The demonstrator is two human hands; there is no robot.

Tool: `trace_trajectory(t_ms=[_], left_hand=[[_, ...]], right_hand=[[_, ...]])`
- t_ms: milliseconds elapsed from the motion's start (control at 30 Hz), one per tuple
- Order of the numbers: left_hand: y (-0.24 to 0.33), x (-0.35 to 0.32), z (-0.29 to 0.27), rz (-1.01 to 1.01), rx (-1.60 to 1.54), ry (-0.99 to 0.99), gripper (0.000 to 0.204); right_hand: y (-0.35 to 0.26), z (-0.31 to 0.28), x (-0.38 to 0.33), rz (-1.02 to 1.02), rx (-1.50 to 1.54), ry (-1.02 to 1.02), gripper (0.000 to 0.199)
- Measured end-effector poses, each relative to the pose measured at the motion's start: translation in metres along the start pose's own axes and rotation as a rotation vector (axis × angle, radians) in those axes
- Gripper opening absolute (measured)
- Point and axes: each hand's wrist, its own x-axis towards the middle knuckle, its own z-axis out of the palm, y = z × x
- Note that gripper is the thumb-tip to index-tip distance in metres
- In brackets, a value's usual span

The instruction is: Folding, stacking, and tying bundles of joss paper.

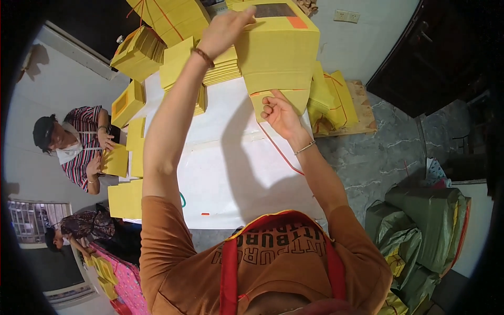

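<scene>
A tall stack of yellow folded paper pieces point(278, 58) stands at the table's far side, its top bearing a dark panel and an orange patch. My left hand point(227, 32) reaches up to the stack's upper left corner, its fingers pressed together against the top edge. Lower down, my right hand point(283, 116) is in front of the stack's base, most fingers curled and one stretched up along the yellow surface. What lies inside those curled fingers is hidden. A red string point(281, 149) runs from near the base across the white tabletop point(210, 157) toward my right forearm.
More yellow stacks point(223, 68) line the far and left sides. A tied yellow bundle point(340, 100) sits on a wooden board point(367, 113) at right. One person point(84, 142) handles yellow pieces at left; another point(86, 226) bends farther back. Green wrapped bales point(420, 226) stand at right.
</scene>
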Motion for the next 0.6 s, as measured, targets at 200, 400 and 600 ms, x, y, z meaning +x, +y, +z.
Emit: trace_trajectory(t_ms=[200,400,600], left_hand=[[-0.007,0.030,-0.023,-0.019,0.198,0.066,0.048],[-0.023,0.055,-0.040,-0.024,-0.059,0.064,0.017],[-0.034,0.037,-0.043,-0.399,-0.296,0.047,0.064]], right_hand=[[-0.001,0.012,0.008,-0.090,-0.045,-0.037,0.044],[-0.009,0.041,0.017,-0.197,0.046,0.070,0.038],[-0.009,0.034,0.034,-0.134,0.609,-0.003,0.050]])
